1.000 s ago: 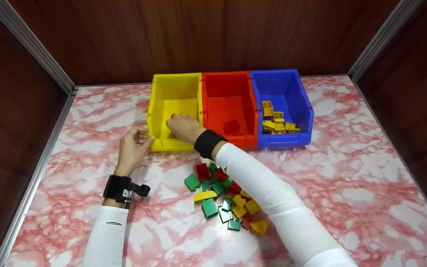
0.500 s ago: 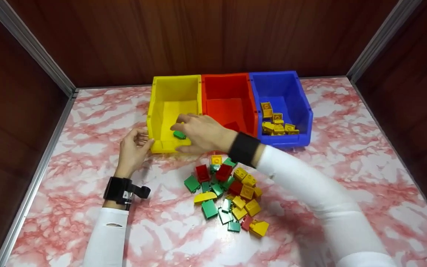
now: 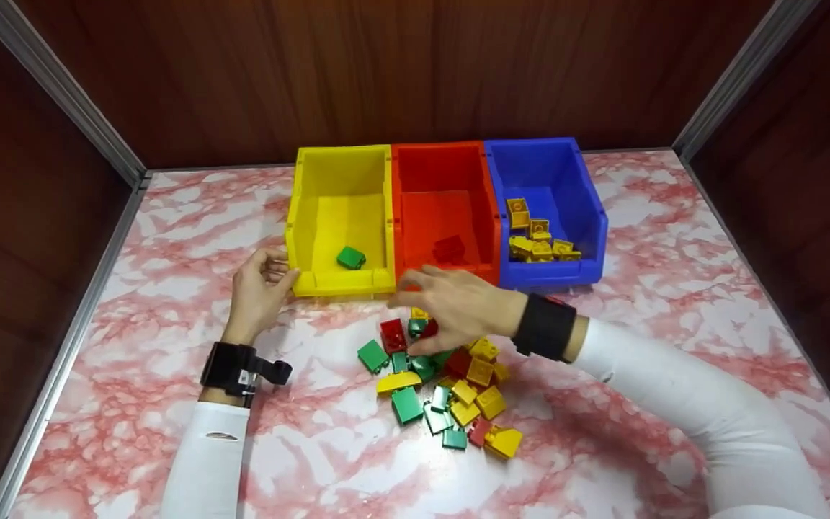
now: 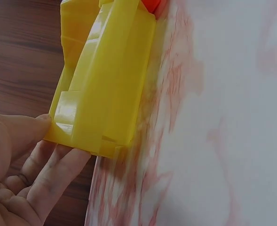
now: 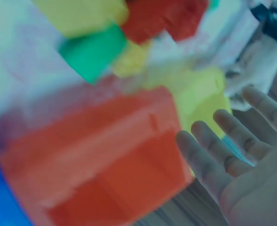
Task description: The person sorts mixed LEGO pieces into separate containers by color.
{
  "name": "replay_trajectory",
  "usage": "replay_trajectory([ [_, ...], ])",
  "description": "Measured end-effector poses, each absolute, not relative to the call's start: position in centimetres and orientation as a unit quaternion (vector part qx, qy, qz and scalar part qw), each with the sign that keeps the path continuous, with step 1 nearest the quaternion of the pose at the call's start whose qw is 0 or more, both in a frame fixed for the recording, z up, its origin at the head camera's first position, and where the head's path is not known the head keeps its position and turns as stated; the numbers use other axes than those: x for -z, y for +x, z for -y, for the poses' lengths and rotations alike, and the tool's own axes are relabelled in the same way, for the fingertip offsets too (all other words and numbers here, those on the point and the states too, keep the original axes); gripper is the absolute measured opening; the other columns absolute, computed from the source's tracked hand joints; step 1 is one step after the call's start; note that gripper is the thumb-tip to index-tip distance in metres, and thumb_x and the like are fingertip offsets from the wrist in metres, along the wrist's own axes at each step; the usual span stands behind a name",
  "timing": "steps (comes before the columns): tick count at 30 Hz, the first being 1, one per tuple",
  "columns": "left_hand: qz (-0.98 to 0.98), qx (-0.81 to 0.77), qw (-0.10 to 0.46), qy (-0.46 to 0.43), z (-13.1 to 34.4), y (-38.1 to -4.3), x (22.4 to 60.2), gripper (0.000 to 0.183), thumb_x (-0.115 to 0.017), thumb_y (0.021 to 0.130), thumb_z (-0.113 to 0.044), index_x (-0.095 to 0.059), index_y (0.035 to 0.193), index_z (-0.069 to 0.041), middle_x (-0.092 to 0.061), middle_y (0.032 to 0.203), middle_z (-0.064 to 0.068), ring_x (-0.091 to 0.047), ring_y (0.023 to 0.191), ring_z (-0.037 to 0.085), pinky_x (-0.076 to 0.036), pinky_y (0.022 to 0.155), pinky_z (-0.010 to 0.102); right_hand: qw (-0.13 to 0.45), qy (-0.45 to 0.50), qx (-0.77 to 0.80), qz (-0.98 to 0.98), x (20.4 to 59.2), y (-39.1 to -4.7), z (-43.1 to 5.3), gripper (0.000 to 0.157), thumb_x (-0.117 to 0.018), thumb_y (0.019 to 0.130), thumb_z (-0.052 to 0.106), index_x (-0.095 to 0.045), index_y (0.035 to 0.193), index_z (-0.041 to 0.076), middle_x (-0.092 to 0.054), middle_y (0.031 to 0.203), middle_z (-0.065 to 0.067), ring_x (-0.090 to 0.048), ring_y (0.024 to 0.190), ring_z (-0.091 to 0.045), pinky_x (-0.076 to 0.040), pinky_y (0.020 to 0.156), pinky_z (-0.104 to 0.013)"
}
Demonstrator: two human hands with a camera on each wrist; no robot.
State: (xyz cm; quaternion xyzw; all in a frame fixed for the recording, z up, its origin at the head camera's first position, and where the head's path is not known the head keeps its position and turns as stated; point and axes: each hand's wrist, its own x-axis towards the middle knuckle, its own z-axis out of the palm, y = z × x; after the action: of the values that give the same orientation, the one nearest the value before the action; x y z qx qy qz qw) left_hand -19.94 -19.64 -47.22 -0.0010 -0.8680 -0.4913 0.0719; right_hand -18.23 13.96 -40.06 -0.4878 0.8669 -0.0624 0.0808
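My left hand (image 3: 256,292) holds the front left corner of the yellow bin (image 3: 343,283); the left wrist view shows the thumb on one side of that corner and the fingers on the other. Inside this bin lies one green toy brick (image 3: 351,257). My right hand (image 3: 458,306), fingers spread and nothing between them, hovers over the back of a pile of toy bricks in front of the bins. The pile mixes green bricks (image 3: 407,405), red bricks (image 3: 393,336) and yellow bricks (image 3: 490,402). Part of it is hidden under the right hand.
Joined to the yellow bin are a red bin (image 3: 436,166) with red brick in it (image 3: 449,249) and a blue bin (image 3: 591,216) holding several yellow bricks (image 3: 542,250). Brown panels (image 3: 415,65) wall the marbled table (image 3: 645,346) at the back and sides.
The right hand has let go of a green brick in the yellow bin and moved right and toward the pile, its fingers opening. The left hand has stayed at the bin's corner.
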Motion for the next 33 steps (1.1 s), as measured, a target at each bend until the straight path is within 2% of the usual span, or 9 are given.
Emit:
replay_trajectory([
  [4, 0.868, 0.492, 0.075, 0.001, 19.6, -20.1, 47.2, 0.029, -0.069, 0.102, -0.014, -0.063, 0.126, 0.001, -0.07, 0.111, 0.02, -0.064, 0.099, 0.023, -0.048, 0.082, 0.01, 0.11, -0.465, 0.066, -0.876, 41.6, -17.9, -15.0, 0.068, -0.076, 0.091, 0.059, -0.062, 0.146, 0.021, -0.059, 0.146, -0.011, -0.061, 0.127, -0.032, -0.062, 0.098, -0.047],
  [9, 0.868, 0.491, 0.076, 0.0, 19.6, -20.1, 47.2, 0.028, -0.07, 0.102, -0.013, -0.064, 0.126, 0.001, -0.07, 0.109, 0.018, -0.062, 0.096, 0.018, -0.048, 0.08, 0.01, 0.118, -0.453, 0.068, -0.881, 42.8, -17.6, -15.4, 0.056, -0.076, 0.092, 0.052, -0.068, 0.138, 0.021, -0.061, 0.144, -0.013, -0.064, 0.114, -0.028, -0.063, 0.089, -0.042],
  [12, 0.868, 0.491, 0.077, -0.003, 19.6, -20.1, 47.2, 0.028, -0.07, 0.102, -0.012, -0.064, 0.126, 0.001, -0.07, 0.11, 0.019, -0.062, 0.096, 0.018, -0.048, 0.08, 0.01, 0.131, -0.448, 0.091, -0.88, 43.3, -17.6, -15.5, 0.042, -0.078, 0.094, 0.041, -0.072, 0.129, 0.017, -0.066, 0.13, -0.014, -0.066, 0.098, -0.024, -0.063, 0.083, -0.036],
  [16, 0.867, 0.493, 0.078, -0.003, 19.6, -20.1, 47.1, 0.028, -0.07, 0.101, -0.011, -0.064, 0.125, 0.001, -0.07, 0.11, 0.019, -0.063, 0.097, 0.02, -0.048, 0.08, 0.01, 0.145, -0.445, 0.123, -0.875, 43.4, -17.7, -15.6, 0.031, -0.081, 0.093, 0.031, -0.074, 0.117, 0.013, -0.067, 0.107, -0.009, -0.065, 0.084, -0.018, -0.061, 0.076, -0.029],
  [22, 0.865, 0.496, 0.073, 0.002, 19.6, -20.0, 47.2, 0.028, -0.07, 0.102, -0.013, -0.064, 0.125, 0.001, -0.07, 0.11, 0.02, -0.063, 0.098, 0.022, -0.049, 0.081, 0.011, 0.12, -0.452, 0.142, -0.872, 42.4, -18.2, -15.6, 0.028, -0.084, 0.089, 0.025, -0.075, 0.111, 0.01, -0.069, 0.104, -0.01, -0.068, 0.082, -0.019, -0.061, 0.072, -0.028],
  [27, 0.865, 0.495, 0.081, 0.001, 19.6, -20.0, 47.1, 0.026, -0.07, 0.102, -0.013, -0.064, 0.123, 0.001, -0.069, 0.109, 0.02, -0.062, 0.094, 0.016, -0.048, 0.082, 0.01, 0.093, -0.445, 0.148, -0.878, 41.0, -19.0, -15.6, 0.027, -0.084, 0.088, 0.022, -0.076, 0.11, 0.009, -0.069, 0.102, -0.01, -0.066, 0.079, -0.019, -0.06, 0.069, -0.027],
  [29, 0.865, 0.494, 0.084, 0.0, 19.6, -20.0, 47.0, 0.025, -0.07, 0.102, -0.012, -0.065, 0.123, 0.001, -0.069, 0.108, 0.02, -0.061, 0.093, 0.014, -0.047, 0.081, 0.009, 0.08, -0.443, 0.152, -0.88, 40.5, -19.4, -15.6, 0.025, -0.084, 0.088, 0.021, -0.076, 0.109, 0.009, -0.069, 0.102, -0.01, -0.067, 0.081, -0.02, -0.061, 0.07, -0.028],
  [33, 0.867, 0.491, 0.081, 0.003, 19.6, -20.0, 47.1, 0.026, -0.07, 0.102, -0.013, -0.064, 0.123, 0.001, -0.07, 0.11, 0.02, -0.063, 0.095, 0.018, -0.047, 0.081, 0.009, 0.061, -0.431, 0.166, -0.885, 39.5, -20.7, -15.6, 0.022, -0.083, 0.089, 0.019, -0.077, 0.109, 0.009, -0.07, 0.103, -0.011, -0.069, 0.089, -0.023, -0.064, 0.076, -0.032],
])
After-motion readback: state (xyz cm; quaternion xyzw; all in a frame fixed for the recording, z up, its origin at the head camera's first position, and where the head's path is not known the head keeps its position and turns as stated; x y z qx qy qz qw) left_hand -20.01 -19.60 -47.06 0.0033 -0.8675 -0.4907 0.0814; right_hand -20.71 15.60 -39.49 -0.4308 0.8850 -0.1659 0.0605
